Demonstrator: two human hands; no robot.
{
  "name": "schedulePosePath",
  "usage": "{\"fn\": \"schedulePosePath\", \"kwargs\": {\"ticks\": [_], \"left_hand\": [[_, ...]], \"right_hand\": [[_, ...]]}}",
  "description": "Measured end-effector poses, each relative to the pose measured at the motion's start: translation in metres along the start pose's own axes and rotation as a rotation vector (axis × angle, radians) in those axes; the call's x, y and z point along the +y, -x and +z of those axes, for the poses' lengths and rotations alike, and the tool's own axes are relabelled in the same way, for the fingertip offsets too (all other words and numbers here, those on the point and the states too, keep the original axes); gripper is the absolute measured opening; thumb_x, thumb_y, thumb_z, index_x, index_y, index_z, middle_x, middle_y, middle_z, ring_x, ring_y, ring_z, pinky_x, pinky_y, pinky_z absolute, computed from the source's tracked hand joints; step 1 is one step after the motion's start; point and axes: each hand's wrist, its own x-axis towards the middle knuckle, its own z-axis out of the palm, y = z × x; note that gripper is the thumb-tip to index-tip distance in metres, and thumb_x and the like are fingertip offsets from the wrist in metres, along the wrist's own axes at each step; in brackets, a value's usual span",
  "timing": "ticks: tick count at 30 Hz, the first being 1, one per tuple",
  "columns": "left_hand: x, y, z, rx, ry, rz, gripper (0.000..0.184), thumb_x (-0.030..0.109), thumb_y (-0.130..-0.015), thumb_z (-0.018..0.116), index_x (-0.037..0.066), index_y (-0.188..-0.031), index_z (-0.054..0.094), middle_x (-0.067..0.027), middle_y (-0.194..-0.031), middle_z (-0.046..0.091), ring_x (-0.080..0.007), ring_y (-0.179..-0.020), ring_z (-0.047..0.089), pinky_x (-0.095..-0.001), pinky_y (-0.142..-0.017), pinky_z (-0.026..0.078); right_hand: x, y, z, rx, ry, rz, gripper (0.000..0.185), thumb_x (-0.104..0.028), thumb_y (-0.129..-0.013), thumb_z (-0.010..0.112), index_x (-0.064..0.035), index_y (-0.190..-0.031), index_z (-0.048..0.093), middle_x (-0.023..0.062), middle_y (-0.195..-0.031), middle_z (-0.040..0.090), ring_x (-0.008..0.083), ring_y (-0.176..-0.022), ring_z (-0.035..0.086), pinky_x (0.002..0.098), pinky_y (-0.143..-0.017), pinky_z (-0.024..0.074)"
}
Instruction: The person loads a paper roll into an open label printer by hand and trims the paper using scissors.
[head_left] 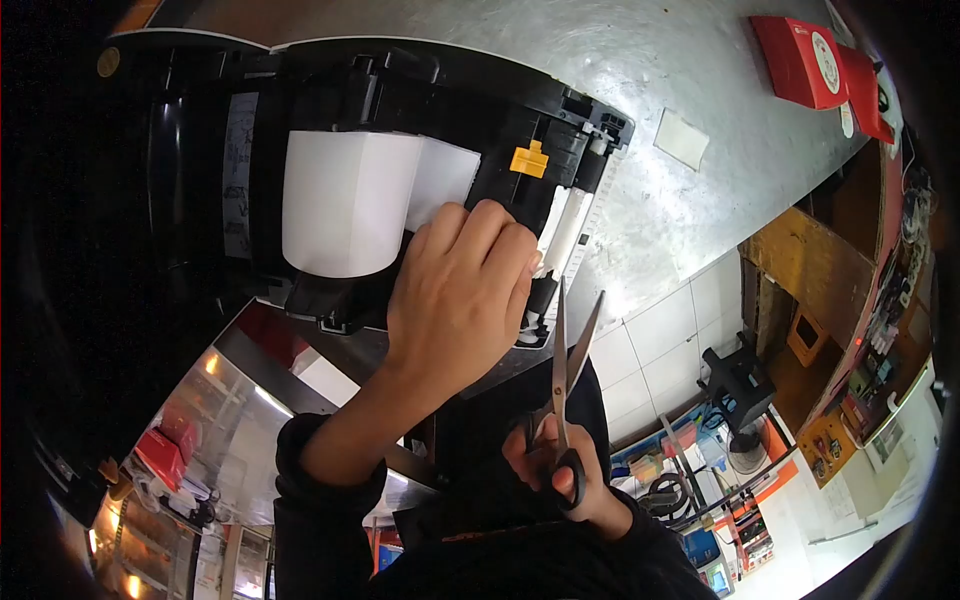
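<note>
A white paper roll (350, 205) lies in an open black machine (480, 110), and a flap of its paper (440, 180) runs toward my left hand (465, 285). That hand is closed, its fingers curled down over the paper, and the fingertips are mostly hidden. Beside it, a white strip (551, 225) lies near a pale roller (572, 232) at the machine's right end. A yellow clip (529, 159) sits above the hand. My right hand (565, 465) holds scissors (560, 390) by the handles, with the blades apart and pointing up toward the machine's edge.
The machine rests on a grey metal table (650, 60). A small white paper piece (682, 139) lies to its right, and a red box (798, 62) stands at the upper right. Below right are a tiled floor (660, 330) and a wooden cabinet (815, 270).
</note>
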Motion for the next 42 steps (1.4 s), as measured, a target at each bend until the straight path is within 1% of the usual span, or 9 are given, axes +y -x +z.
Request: {"fn": "schedulePosePath", "kwargs": {"ticks": [14, 17, 23, 27, 29, 32, 33, 37, 42], "left_hand": [[0.000, 0.000, 0.000, 0.002, 0.000, -0.003, 0.009, 0.009, -0.077, 0.063, 0.007, -0.080, 0.054, -0.0062, -0.081, 0.048, -0.0234, -0.075, 0.047, -0.0355, -0.067, 0.040], [0.000, 0.000, -0.001, -0.004, 0.000, 0.001, 0.010, 0.008, -0.075, 0.063, 0.007, -0.080, 0.054, -0.0055, -0.082, 0.048, -0.0233, -0.075, 0.048, -0.0354, -0.067, 0.040], [-0.001, 0.001, -0.001, -0.012, 0.010, 0.013, 0.011, 0.006, -0.073, 0.063, 0.008, -0.079, 0.054, -0.0047, -0.082, 0.049, -0.0235, -0.076, 0.048, -0.0354, -0.067, 0.040], [0.000, 0.003, -0.005, -0.064, 0.028, 0.018, 0.010, 0.007, -0.074, 0.063, 0.008, -0.079, 0.054, -0.0051, -0.082, 0.048, -0.0240, -0.076, 0.048, -0.0365, -0.066, 0.039], [-0.002, 0.003, -0.005, -0.030, 0.052, 0.020, 0.011, 0.008, -0.074, 0.063, 0.008, -0.081, 0.056, -0.0049, -0.083, 0.049, -0.0236, -0.075, 0.048, -0.0365, -0.066, 0.039], [-0.001, 0.004, -0.003, 0.052, 0.091, 0.063, 0.014, 0.010, -0.074, 0.064, 0.008, -0.087, 0.059, -0.0043, -0.085, 0.051, -0.0223, -0.074, 0.049, -0.0360, -0.066, 0.037], [-0.001, 0.004, -0.005, 0.106, 0.090, 0.098, 0.017, 0.011, -0.074, 0.064, 0.008, -0.090, 0.060, -0.0040, -0.087, 0.052, -0.0214, -0.073, 0.049, -0.0356, -0.066, 0.037], [0.004, 0.000, -0.014, 0.031, -0.137, 0.224, 0.015, 0.013, -0.072, 0.070, 0.011, -0.087, 0.068, -0.0024, -0.085, 0.057, -0.0190, -0.076, 0.051, -0.0355, -0.068, 0.034], [0.015, -0.009, -0.027, -0.120, -0.290, 0.293, 0.018, 0.015, -0.068, 0.072, 0.010, -0.085, 0.070, 0.0035, -0.086, 0.058, -0.0164, -0.075, 0.050, -0.0371, -0.072, 0.031]], "right_hand": [[0.012, -0.006, 0.014, 0.064, -0.061, -0.005, 0.067, -0.069, -0.078, 0.054, -0.0022, -0.087, 0.051, 0.0007, -0.073, 0.049, 0.0082, -0.062, 0.043, 0.0235, -0.056, 0.0337], [0.018, -0.007, 0.023, 0.143, -0.060, 0.020, 0.074, -0.072, -0.072, 0.056, -0.0013, -0.093, 0.048, 0.0039, -0.075, 0.050, 0.0073, -0.054, 0.046, 0.0194, -0.047, 0.0343], [0.028, -0.011, 0.030, 0.225, -0.072, -0.026, 0.060, -0.062, -0.079, 0.058, -0.0043, -0.091, 0.051, 0.0007, -0.073, 0.051, 0.0053, -0.059, 0.045, 0.0216, -0.049, 0.0347], [0.004, -0.027, -0.006, 0.587, -0.342, -0.338, 0.056, -0.056, -0.077, 0.067, -0.0057, -0.094, 0.050, 0.0039, -0.081, 0.054, 0.0066, -0.059, 0.050, 0.0207, -0.048, 0.0387], [-0.018, -0.014, -0.021, 0.433, -0.052, -0.467, 0.048, -0.047, -0.080, 0.068, -0.0048, -0.097, 0.051, 0.0036, -0.082, 0.055, 0.0062, -0.062, 0.050, 0.0193, -0.050, 0.0384], [-0.019, -0.026, -0.046, 0.660, 0.222, -0.320, 0.025, -0.018, -0.083, 0.068, -0.0005, -0.096, 0.055, 0.0019, -0.080, 0.057, 0.0074, -0.066, 0.054, 0.0188, -0.054, 0.0403], [-0.016, -0.038, -0.060, 0.770, 0.298, -0.254, 0.029, -0.010, -0.079, 0.072, 0.0035, -0.101, 0.058, 0.0046, -0.083, 0.061, 0.0091, -0.068, 0.057, 0.0212, -0.054, 0.0429], [-0.014, -0.066, -0.101, 1.076, 0.827, -0.366, 0.048, -0.015, -0.075, 0.077, 0.0087, -0.112, 0.058, 0.0137, -0.092, 0.067, 0.0083, -0.066, 0.059, 0.0205, -0.051, 0.0447], [-0.031, -0.078, -0.111, 1.166, 1.054, -0.531, 0.037, -0.006, -0.076, 0.073, 0.0024, -0.111, 0.061, 0.0200, -0.116, 0.061, 0.0173, -0.076, 0.068, 0.0220, -0.053, 0.0513]]}}
